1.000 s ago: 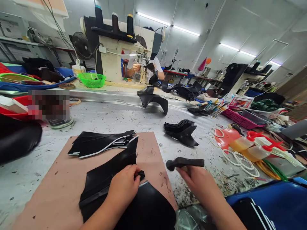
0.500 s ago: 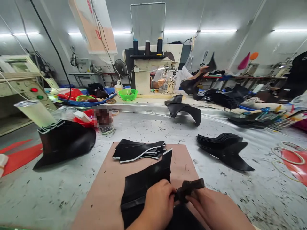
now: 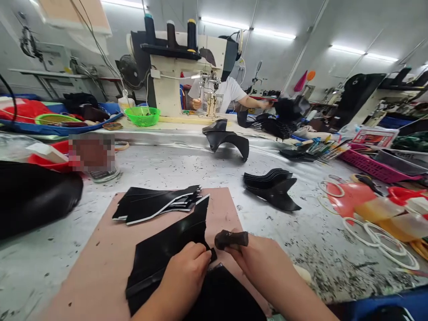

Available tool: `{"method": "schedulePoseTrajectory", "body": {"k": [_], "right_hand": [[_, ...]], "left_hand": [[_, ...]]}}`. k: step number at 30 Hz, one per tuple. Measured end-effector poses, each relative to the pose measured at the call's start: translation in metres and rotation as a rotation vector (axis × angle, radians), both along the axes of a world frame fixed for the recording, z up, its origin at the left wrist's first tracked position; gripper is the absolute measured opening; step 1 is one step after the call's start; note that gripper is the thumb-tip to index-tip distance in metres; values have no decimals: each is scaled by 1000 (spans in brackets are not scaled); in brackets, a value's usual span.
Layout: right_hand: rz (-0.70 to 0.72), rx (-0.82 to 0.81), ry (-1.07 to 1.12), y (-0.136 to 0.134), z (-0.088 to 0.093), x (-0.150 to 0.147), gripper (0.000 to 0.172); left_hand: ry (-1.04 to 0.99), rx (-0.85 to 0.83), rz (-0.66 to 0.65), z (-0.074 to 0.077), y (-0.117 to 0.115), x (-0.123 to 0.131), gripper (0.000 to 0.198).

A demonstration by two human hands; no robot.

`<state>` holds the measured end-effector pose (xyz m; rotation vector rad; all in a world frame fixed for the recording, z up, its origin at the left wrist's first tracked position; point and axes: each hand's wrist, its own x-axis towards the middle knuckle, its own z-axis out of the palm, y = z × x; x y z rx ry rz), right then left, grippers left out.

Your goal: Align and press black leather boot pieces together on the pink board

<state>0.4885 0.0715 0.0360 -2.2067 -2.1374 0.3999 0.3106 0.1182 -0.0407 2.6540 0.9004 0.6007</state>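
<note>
A black leather piece (image 3: 167,249) lies in front of me on the pinkish board (image 3: 90,254). My left hand (image 3: 187,276) is closed on its right edge, fingers pressed together by a narrow flap. My right hand (image 3: 257,258) grips a dark, worn hammer (image 3: 230,239), its head just right of that edge and a little above the board. The part of the handle inside my fist is hidden. Beyond the leather, a stack of black pieces with white edges (image 3: 157,203) rests on the board's far end.
Curved black pieces are stacked (image 3: 270,187) to the right, with another single piece (image 3: 230,140) further back. A jar (image 3: 107,174) stands left. Behind are a green basket (image 3: 142,117) and a sewing machine (image 3: 167,84), where another person (image 3: 230,93) sits. White rings (image 3: 381,240) lie right.
My view has turned right, so the table things sit further left. The hammer has come away slightly from my left fingers. The person behind has lowered a black piece toward the pile.
</note>
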Motion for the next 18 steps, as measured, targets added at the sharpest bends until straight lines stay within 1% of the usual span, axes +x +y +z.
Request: {"method": "schedulePoseTrajectory", "body": {"k": [4,7,10,14,18], "right_hand": [[55,51,-72,5,0,-5,15],[81,88,-81,7,-3,-8,15],[84,46,-81,6,-8,-8,12],[47,55,-78,4,-13,-8,18],[77,-37,-25,4,-15,-9,17]], "left_hand": [[-11,74,-25,0,1,1,28],[-18,107,-34,1,2,2,27],[-35,120,-37,0,2,2,24],[-31,129,-13,0,-1,1,24],[1,161,20,0,-5,0,20]]}}
